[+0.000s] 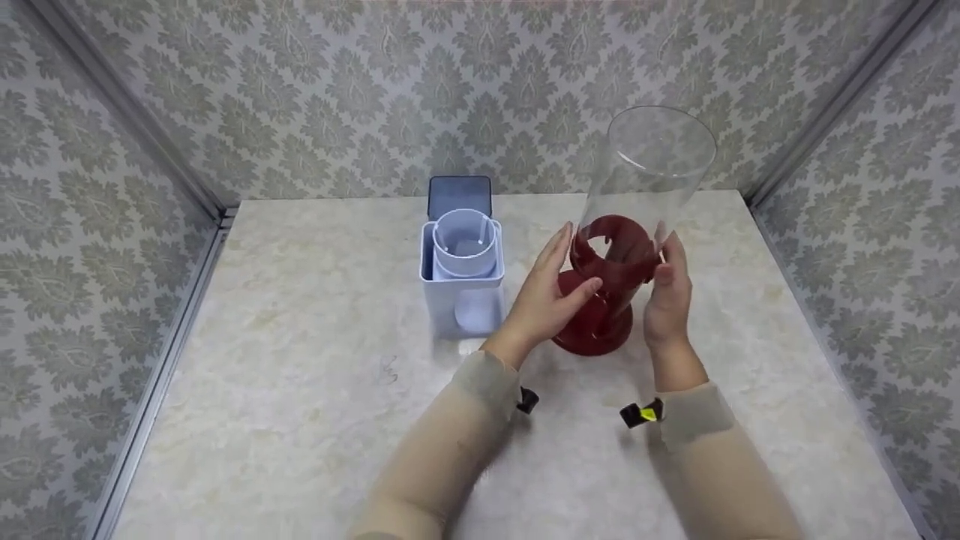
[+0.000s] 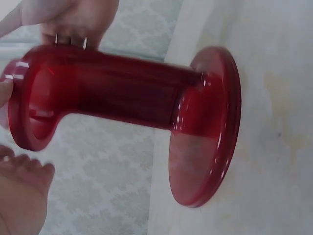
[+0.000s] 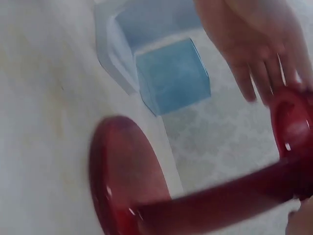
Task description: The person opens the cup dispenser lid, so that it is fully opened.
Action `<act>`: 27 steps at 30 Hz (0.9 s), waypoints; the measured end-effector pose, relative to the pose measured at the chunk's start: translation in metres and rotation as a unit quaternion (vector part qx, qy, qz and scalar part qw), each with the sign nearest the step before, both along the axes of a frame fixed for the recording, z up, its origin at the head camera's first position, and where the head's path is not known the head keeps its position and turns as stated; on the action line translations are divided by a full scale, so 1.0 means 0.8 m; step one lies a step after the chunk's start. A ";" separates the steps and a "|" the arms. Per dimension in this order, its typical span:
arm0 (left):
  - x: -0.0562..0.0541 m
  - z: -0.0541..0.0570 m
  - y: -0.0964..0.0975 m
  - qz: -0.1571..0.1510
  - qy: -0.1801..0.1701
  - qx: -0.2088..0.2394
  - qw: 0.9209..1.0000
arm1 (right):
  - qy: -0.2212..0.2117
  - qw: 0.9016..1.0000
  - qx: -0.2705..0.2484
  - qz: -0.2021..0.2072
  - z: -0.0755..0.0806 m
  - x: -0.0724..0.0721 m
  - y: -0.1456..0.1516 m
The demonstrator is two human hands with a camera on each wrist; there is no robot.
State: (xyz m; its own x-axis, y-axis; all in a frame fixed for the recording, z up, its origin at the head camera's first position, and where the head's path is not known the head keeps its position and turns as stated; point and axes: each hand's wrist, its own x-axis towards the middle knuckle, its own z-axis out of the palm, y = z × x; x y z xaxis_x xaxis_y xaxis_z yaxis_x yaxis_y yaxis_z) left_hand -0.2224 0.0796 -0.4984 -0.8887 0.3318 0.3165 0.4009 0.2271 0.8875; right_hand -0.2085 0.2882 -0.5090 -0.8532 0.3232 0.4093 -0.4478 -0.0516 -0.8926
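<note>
A red stand point(image 1: 600, 322) with a round base carries a tall clear cylinder point(image 1: 656, 172) in its upper ring. The cylinder leans to the right in the head view. At the ring's left side is my left hand point(image 1: 544, 296), fingers long and straight, thumb across the front of the stand. My right hand point(image 1: 667, 300) holds the ring's right side, thumb in front and fingers farther back. In the left wrist view, the stand's base point(image 2: 227, 122) is close to the tabletop. My left fingers point(image 3: 261, 81) lie alongside the ring in the right wrist view.
Left of the stand, a light blue box point(image 1: 461, 300) has a round cup point(image 1: 465, 244) in its opening and a translucent blue lid point(image 1: 460, 196) raised behind. Patterned walls point(image 1: 465, 97) close off the back and sides of the pale table point(image 1: 300, 337).
</note>
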 end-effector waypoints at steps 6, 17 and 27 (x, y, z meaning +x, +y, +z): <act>0.024 0.013 0.025 0.102 -0.015 0.059 0.993 | -0.012 0.976 -0.149 0.158 0.021 -0.046 0.059; 0.045 0.002 0.072 0.187 0.072 0.043 0.979 | -0.108 0.939 -0.080 0.316 -0.002 -0.078 0.085; 0.037 -0.001 0.059 0.182 0.078 0.036 0.980 | -0.088 0.968 -0.108 0.207 -0.016 -0.070 0.053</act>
State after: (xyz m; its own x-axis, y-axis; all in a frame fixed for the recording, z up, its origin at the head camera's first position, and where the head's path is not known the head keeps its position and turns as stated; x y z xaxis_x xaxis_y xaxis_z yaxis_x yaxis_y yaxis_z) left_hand -0.1924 0.1265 -0.4994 -0.8834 -0.0265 0.4679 0.4359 0.3201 0.8411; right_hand -0.2646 0.3307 -0.5220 -0.9784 0.0010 0.2066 -0.1908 -0.3879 -0.9018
